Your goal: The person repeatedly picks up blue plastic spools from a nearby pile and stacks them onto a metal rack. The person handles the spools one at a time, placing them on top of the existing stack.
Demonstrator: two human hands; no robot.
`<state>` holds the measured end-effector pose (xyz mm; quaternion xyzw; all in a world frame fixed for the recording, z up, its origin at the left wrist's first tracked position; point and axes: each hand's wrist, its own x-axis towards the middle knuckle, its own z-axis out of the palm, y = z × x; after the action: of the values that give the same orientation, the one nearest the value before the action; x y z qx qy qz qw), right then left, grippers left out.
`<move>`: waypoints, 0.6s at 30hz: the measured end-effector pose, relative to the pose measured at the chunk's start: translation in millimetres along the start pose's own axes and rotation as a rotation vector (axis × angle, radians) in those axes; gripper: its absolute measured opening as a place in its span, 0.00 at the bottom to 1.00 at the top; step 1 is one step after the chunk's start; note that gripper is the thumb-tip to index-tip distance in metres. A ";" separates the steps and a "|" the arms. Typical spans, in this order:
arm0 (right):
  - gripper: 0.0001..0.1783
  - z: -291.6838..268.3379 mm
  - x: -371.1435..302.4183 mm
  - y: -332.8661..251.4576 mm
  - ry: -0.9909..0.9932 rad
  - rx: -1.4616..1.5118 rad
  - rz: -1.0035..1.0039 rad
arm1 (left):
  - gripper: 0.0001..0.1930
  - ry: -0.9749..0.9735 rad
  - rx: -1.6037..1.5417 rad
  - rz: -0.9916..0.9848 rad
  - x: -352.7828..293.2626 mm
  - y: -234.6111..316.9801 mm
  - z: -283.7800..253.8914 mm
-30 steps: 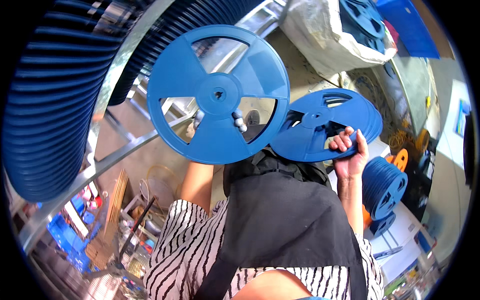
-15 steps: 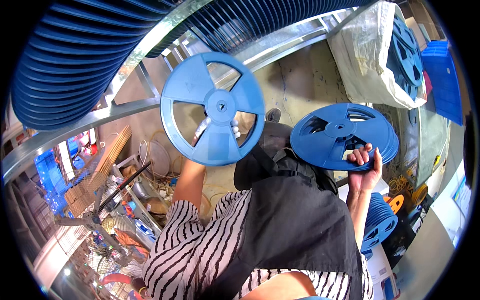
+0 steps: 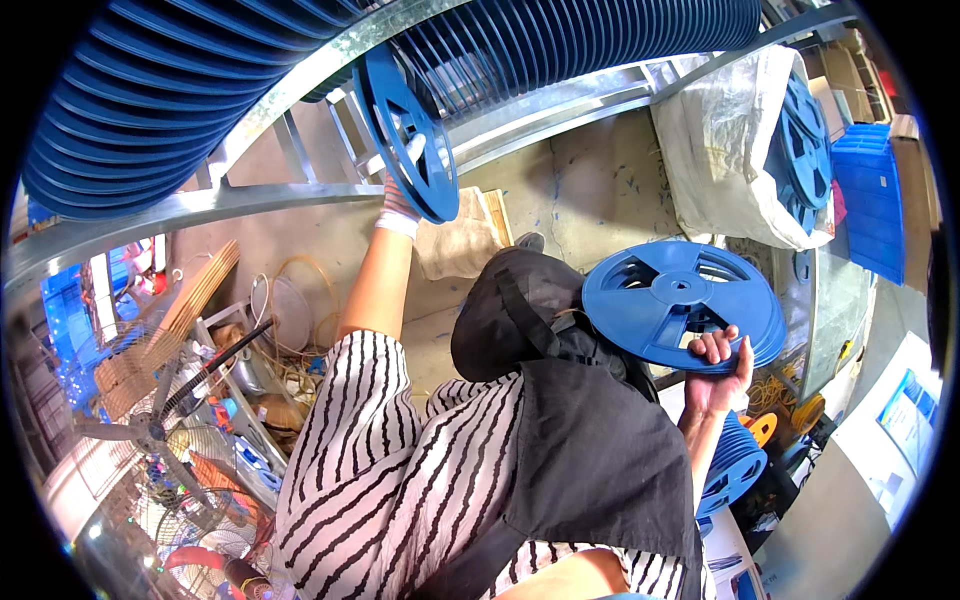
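Note:
A blue plastic reel (image 3: 380, 92), turned nearly edge-on, is held up by my left hand (image 3: 399, 192), which wears a white glove or wrap. My fingers close through its spoke openings, partly hidden by the reel. Its upper edge overlaps the rail of the metal rack (image 3: 290, 190); whether it touches, I cannot tell. On the right, my right hand (image 3: 722, 365) grips the near rim of a stack of blue reels (image 3: 660, 278), fingers curled over the top disc. The stack lies tilted above my black apron (image 3: 590, 450).
Long rows of dark blue reels (image 3: 150, 110) fill the rack overhead. At right stand a white sack (image 3: 705, 150) of reels, a blue bin (image 3: 868, 200) and a reel stack (image 3: 735, 465) lower down. A fan (image 3: 150, 430) and clutter lie left.
My left hand has raised its reel up toward the rack and turned it from face-on to nearly edge-on. The stack in my right hand sits slightly lower in view.

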<state>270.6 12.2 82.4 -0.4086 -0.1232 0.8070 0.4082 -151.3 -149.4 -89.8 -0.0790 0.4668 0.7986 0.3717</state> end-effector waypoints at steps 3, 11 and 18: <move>0.12 -0.4 -2.5 2.9 0.030 0.007 -0.045 | 0.12 0.007 -0.056 -0.038 16.5 0.7 12.2; 0.11 6.2 -4.9 3.2 0.032 0.004 -0.063 | 0.14 -0.069 0.672 0.287 146.7 6.6 -22.8; 0.11 8.9 -8.0 7.7 0.034 -0.064 -0.107 | 0.29 -0.223 2.970 0.733 212.6 18.4 -4.8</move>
<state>262.1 2.4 88.5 -0.4279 -0.1636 0.7727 0.4395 -315.9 -48.1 -180.4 0.5262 0.7819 -0.3276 -0.0664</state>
